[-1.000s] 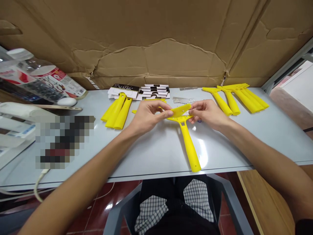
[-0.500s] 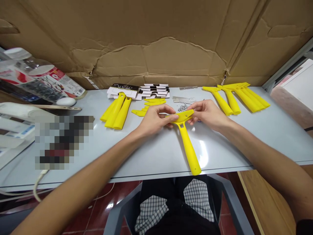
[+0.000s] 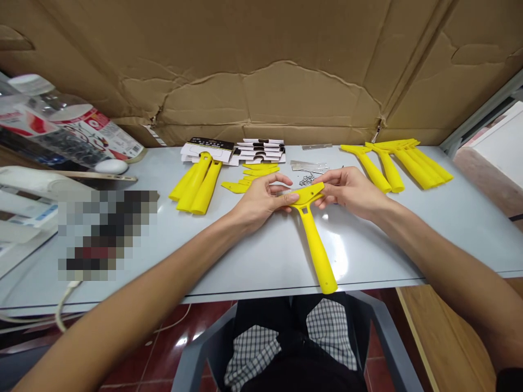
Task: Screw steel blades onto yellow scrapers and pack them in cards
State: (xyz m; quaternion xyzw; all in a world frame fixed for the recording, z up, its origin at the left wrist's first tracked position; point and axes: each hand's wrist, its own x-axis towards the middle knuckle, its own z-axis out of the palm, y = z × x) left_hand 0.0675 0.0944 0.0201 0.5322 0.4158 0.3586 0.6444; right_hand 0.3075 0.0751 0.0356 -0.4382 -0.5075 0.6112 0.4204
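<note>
A yellow plastic scraper points its handle toward me, the handle's end close to the table's front edge. My left hand pinches the left side of its wide head, thumb on top. At the head's right end, the closed fingers of my right hand grip the edge; the fingertips are partly hidden. One dark hole shows in the head near that end. Just beyond the head lies a small heap of screws. Behind them are thin metal blades. Loose yellow head plates lie beyond my left hand.
Several yellow scraper handles lie at the back right. More yellow handles lie on the left by printed cards. Plastic bottles, a white mouse and a cable are farther left. A cardboard wall closes the back.
The view has shifted very slightly. Both hands keep their hold on the scraper, which stays in nearly the same place.
</note>
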